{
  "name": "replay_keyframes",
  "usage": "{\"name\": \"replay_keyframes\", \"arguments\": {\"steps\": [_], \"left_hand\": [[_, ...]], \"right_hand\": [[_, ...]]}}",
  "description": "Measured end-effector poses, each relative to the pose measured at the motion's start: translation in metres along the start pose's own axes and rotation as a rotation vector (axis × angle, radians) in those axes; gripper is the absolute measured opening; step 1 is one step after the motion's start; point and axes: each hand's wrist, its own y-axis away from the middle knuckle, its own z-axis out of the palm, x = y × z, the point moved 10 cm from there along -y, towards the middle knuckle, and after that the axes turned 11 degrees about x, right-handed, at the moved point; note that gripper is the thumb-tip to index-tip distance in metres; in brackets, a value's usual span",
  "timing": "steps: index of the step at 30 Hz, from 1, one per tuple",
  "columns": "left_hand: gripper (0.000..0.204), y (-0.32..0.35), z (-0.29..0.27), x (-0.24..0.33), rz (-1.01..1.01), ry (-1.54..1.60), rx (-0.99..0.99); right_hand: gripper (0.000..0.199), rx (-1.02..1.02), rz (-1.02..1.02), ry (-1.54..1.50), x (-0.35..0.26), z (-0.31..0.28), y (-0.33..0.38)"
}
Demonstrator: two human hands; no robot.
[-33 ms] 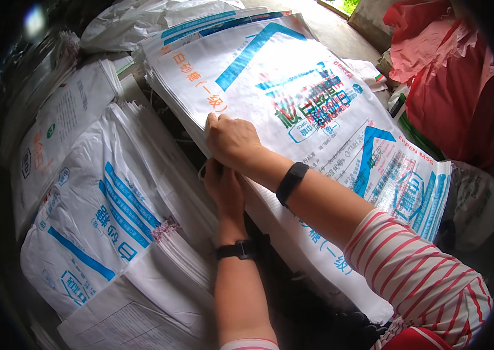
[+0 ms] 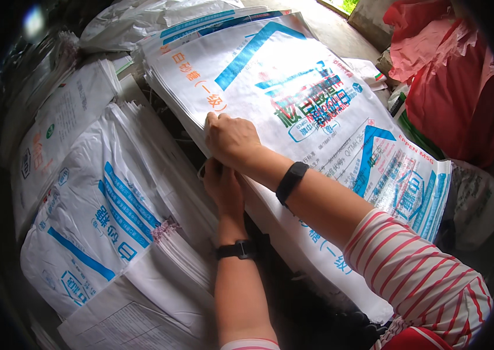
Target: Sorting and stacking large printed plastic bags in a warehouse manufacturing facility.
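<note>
A stack of flat white woven sacks [image 2: 247, 122] with blue, orange, red and green print slants across the middle. At its left edge, my right hand [image 2: 232, 139] is closed with its fingers bent, pinching the sacks' edge. Just below and touching it, my left hand [image 2: 222, 184] is curled by the stack's side. Its fingertips are partly hidden, and what they hold does not show. A thin pale loop, perhaps string, shows beside my left fingers. Both wrists wear dark bands.
More piles of folded white printed sacks [image 2: 83, 216] lie on the left. A crumpled clear plastic bag [image 2: 136, 26] rests at the far left. Red plastic sacks [image 2: 445, 93] are heaped at the far right, near a concrete wall. A dark gap runs between the piles.
</note>
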Motion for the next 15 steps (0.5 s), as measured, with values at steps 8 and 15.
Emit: {"name": "replay_keyframes", "arguments": {"steps": [8,15], "left_hand": [[0.032,0.003,-0.002,-0.016,-0.135,0.021,0.063],[0.03,-0.001,-0.005,-0.015,-0.097,0.04,0.047]], "right_hand": [[0.043,-0.036,0.079,-0.081,0.016,-0.008,-0.007],[0.061,-0.12,0.1,-0.016,0.012,-0.002,-0.007]]}}
